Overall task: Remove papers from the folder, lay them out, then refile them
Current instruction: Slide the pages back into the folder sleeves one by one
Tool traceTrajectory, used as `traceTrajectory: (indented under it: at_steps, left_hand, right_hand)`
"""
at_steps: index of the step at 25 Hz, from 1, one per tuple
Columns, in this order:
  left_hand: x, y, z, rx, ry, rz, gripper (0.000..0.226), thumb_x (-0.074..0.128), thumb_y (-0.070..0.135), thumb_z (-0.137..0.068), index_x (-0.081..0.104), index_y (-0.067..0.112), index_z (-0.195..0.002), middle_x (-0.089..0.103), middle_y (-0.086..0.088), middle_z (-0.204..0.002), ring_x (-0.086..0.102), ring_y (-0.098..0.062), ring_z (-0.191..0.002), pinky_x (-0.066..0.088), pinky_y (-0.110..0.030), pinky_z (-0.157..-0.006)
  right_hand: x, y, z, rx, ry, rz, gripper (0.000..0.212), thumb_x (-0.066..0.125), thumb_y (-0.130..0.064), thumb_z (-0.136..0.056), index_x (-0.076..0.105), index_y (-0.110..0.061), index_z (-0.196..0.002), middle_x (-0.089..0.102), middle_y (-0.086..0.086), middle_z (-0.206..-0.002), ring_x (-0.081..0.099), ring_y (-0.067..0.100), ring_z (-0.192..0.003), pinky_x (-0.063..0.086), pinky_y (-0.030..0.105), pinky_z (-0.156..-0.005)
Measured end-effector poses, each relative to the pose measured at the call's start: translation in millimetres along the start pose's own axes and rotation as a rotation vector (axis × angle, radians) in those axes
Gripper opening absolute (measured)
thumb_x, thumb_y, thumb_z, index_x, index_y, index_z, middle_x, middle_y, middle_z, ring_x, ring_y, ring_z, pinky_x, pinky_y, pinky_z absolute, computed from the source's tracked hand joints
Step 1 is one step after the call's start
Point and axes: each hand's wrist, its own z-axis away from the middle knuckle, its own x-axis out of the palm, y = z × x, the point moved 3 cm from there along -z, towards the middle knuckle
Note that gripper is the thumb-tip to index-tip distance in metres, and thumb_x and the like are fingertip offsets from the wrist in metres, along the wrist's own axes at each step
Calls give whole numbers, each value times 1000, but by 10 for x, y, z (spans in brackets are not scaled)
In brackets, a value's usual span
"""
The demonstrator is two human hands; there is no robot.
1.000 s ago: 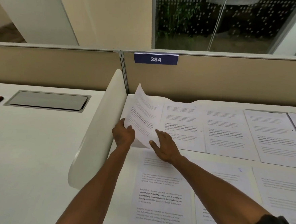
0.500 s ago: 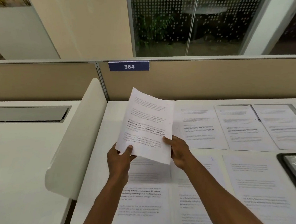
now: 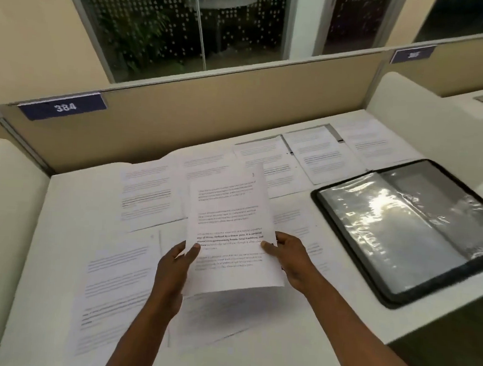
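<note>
Printed sheet (image 3: 228,227) pinched by left hand (image 3: 176,259) and right hand (image 3: 288,256), lifted; refiling underway, next slide into open display folder (image 3: 408,231).

The held sheet (image 3: 232,230) is white with black printed lines, some bold. The open folder (image 3: 402,231) is black with glossy clear sleeves. The beige partition (image 3: 199,108) carries a navy plate (image 3: 64,107) with white "384".

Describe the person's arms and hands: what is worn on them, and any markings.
Both forearms are bare up to the bottom edge of the picture; no sleeve shows. The left hand and right hand wear no gloves. No ring, watch, bracelet or marking can be seen on the visible parts.
</note>
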Motion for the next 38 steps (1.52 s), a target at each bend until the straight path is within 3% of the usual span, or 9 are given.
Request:
traceTrajectory:
  at_steps: [5,9,15,20,25,28,32,35,38]
  left_hand:
    - [1014,-348,161,2,-110,-151,36,66,7,-93,63,21,-125,72,1,-117,70,-21,-98,55,-36,-81]
    - [1645,-633,367,-11,-174,-162,23,64,16,-95,67,24,-117,73,-1,-116,72,-22,-98,56,-37,-80]
    - [2299,-734,306,-399,-217,596,70,30,65,-98,60,10,-131,67,-14,-127,60,-34,-121,48,-50,-104]
    - [3072,-770,342,-301,-296,205,31,44,15,-103,63,12,-128,72,-19,-110,69,-39,-100,58,-48,-81]
    - [3249,-562,236,-399,-401,403,50,41,54,-101,65,17,-126,69,-16,-122,65,-38,-110,50,-55,-98]
    - [3049,-501,-9,-407,-451,243,43,57,47,-96,68,13,-121,71,-13,-117,69,-34,-104,59,-48,-84]
    - [2801,-673,-187,-81,-305,-177,27,68,7,-91,69,18,-115,74,-5,-112,74,-25,-94,59,-41,-81]
    - [2677,-800,-155,23,-168,-249,29,69,8,-91,68,23,-116,75,4,-107,73,-21,-93,59,-37,-79]
    - [2465,-938,-113,106,-17,-397,30,69,14,-92,67,23,-121,73,4,-111,70,-21,-99,57,-42,-86]
  right_hand:
    - [-1149,128,360,-6,83,-31,24,72,-9,-91,72,-13,-114,76,4,-112,74,23,-99,61,40,-84]
    - [-1859,200,530,5,118,-56,29,72,-9,-91,70,-12,-119,75,5,-113,73,26,-100,59,48,-90]
    - [-2541,29,641,-14,197,-213,24,69,-6,-92,69,-8,-116,76,9,-110,73,31,-100,60,47,-87]
    - [-2954,-147,527,-55,390,-197,20,70,-8,-92,71,-13,-111,78,3,-104,72,27,-99,59,42,-87]
    - [-3189,-233,414,-22,405,20,15,72,-10,-92,72,-19,-104,76,3,-108,73,23,-96,59,42,-89]
    - [-3073,-158,298,2,340,153,14,74,-13,-90,72,-22,-101,75,4,-110,73,20,-94,60,38,-86]
    - [-2869,-67,133,-51,292,364,24,76,-21,-88,72,-18,-110,74,0,-109,72,13,-91,60,26,-77]
    - [-2937,-55,50,-124,217,549,29,77,-38,-86,72,-22,-109,74,-8,-95,70,3,-79,55,16,-68]
    - [-3264,-12,56,-315,266,832,35,73,-47,-85,71,-26,-113,68,-11,-97,64,3,-83,54,25,-81]
